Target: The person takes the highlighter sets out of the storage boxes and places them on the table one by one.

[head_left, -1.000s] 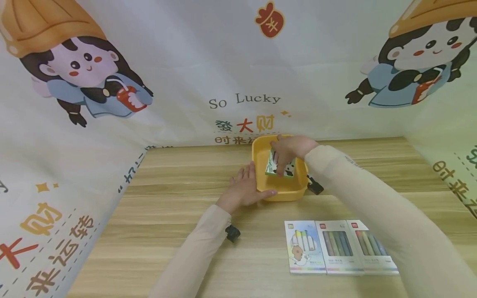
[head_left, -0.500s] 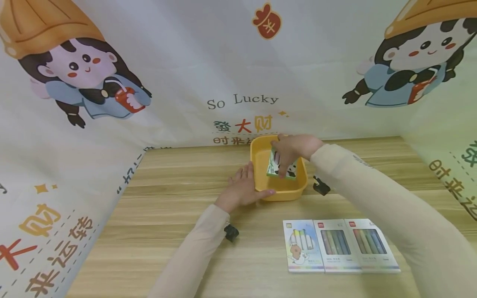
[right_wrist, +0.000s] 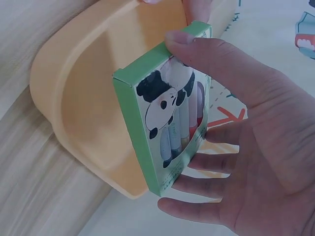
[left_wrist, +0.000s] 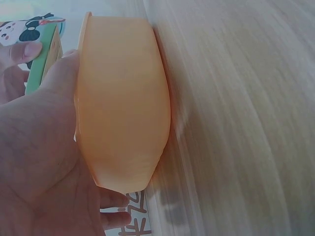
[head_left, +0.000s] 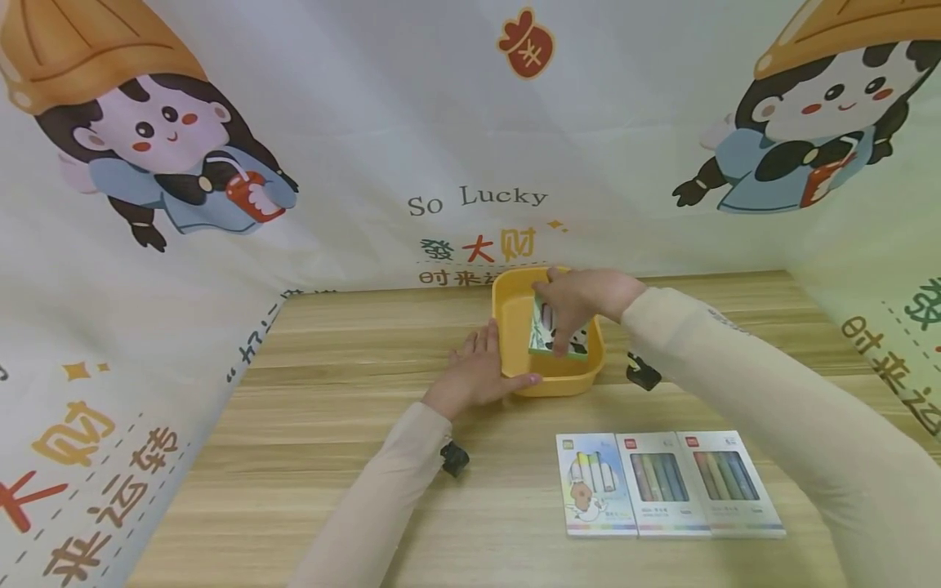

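My right hand (head_left: 577,296) pinches a green-edged box of markers (right_wrist: 170,110) by its edges, thumb on one edge and fingertips on the opposite one. A panda is drawn on its front, and capped pens show through the window. The box is tilted over the opening of a yellow plastic bin (head_left: 560,385). My left hand (head_left: 474,374) lies against the bin's left side, fingers stretched along the outer wall and thumb across the front rim. In the left wrist view, the bin's outer wall (left_wrist: 123,98) stands beside that thumb.
Three flat white boxes of coloured pens lie side by side nearer me: one with a cartoon picture (head_left: 597,490), then two with dark windows (head_left: 665,490) (head_left: 735,490) to its right. A printed cloth (head_left: 353,147) hangs behind the wooden table (head_left: 331,392).
The right hand and box have shifted slightly right and nearer within the bin's opening. The right sleeve has moved off the rightmost pen box. The left hand keeps its place on the bin.
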`<state>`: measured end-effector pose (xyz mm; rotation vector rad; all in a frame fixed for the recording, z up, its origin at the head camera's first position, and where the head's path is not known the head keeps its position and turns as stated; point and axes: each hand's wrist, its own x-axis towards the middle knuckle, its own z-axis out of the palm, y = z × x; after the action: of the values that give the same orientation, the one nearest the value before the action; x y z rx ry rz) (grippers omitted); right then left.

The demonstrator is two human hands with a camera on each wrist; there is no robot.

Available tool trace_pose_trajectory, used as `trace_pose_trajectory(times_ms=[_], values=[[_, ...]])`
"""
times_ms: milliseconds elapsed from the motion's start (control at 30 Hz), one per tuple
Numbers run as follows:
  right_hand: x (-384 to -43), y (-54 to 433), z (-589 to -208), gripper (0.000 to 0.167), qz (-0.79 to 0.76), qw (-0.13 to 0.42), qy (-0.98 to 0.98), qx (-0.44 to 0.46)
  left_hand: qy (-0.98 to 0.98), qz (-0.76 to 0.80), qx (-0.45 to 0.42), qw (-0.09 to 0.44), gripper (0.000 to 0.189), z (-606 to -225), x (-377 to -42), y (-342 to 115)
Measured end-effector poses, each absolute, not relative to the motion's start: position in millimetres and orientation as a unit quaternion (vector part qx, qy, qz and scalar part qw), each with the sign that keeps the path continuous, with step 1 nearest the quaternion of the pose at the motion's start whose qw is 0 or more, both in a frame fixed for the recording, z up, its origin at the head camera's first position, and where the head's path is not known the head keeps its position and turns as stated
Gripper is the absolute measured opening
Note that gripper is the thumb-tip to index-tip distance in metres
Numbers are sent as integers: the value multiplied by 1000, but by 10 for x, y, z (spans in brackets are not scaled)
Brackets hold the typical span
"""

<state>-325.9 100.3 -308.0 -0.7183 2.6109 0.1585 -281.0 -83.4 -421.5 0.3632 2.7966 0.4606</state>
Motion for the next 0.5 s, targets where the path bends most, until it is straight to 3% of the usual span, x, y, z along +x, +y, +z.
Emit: trace_pose_trajectory(times_ms=[500], values=[[-3076,1089,-3098,119,48,206,937,-279,971,157,123,133,119,-4241,-2836,-831]])
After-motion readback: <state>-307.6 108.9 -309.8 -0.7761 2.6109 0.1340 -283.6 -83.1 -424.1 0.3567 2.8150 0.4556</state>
